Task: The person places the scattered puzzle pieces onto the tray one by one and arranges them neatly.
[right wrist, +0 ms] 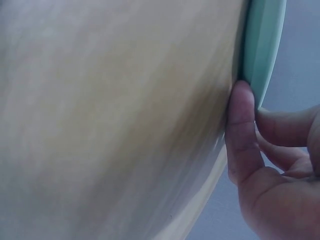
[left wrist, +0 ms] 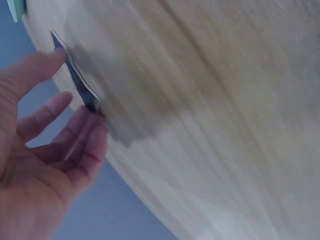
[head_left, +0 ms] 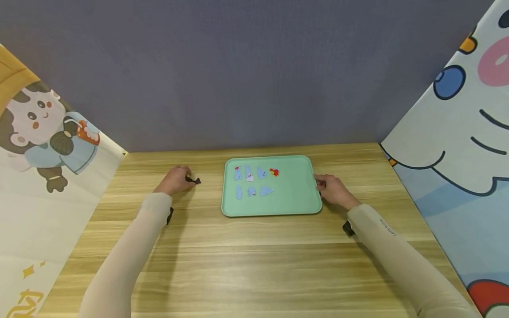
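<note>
My left hand is left of the tray, low over the table. Between its thumb and fingertips it pinches a thin, dark, irregular flat piece with a pale edge; its kind cannot be told. A pale green rectangular tray lies on the table. My right hand grips the tray's right rim, with thumb and fingers around the edge in the right wrist view. Several small light-blue flat pieces sit in two rows on the tray's left half. A red and yellow piece ends the back row.
The wood-grain table reaches back to a grey upright panel. Printed cartoon panels flank it, a child figure on the left and a white and blue character on the right.
</note>
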### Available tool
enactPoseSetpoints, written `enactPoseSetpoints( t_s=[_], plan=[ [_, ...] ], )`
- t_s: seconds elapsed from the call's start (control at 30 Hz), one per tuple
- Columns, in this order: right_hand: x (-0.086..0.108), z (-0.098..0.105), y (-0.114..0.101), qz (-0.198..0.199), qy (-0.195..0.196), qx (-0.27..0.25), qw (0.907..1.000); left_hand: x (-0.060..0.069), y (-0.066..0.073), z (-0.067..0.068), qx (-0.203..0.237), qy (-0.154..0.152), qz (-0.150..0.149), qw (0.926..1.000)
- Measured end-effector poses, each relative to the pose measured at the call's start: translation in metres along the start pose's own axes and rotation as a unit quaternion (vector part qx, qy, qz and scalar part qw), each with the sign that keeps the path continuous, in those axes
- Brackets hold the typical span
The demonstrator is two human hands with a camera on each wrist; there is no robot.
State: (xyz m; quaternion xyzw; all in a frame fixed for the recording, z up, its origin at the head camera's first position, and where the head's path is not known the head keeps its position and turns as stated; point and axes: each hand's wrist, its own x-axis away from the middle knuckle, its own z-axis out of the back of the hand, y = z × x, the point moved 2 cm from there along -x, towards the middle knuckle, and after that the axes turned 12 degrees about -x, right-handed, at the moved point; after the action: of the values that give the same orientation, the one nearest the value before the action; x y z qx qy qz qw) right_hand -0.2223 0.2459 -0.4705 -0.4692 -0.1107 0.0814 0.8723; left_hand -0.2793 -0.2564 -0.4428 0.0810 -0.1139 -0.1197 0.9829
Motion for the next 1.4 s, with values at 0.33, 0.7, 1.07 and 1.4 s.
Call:
enactPoseSetpoints(
  t_s=[0.33,0.7,1.07,1.4],
  plan=[
    [0.001,-0.001,-0.002,-0.001,0.001,-0.001,1.0,0.002,0.017,0.001,0.006,-0.04,0.026,0.9988],
    [0.001,-0.001,-0.003,-0.002,0.002,0.008,1.0,0.008,0.039,0.002,-0.008,-0.088,0.042,0.9952],
    [0.002,0.0,-0.002,-0.009,-0.004,0.01,0.9999,0.001,0.038,0.004,-0.004,-0.012,0.01,0.9999],
    [0.002,0.0,-0.003,-0.011,-0.002,0.009,0.9999,0.004,0.062,0.021,0.017,0.062,-0.035,0.9973]
  ],
)
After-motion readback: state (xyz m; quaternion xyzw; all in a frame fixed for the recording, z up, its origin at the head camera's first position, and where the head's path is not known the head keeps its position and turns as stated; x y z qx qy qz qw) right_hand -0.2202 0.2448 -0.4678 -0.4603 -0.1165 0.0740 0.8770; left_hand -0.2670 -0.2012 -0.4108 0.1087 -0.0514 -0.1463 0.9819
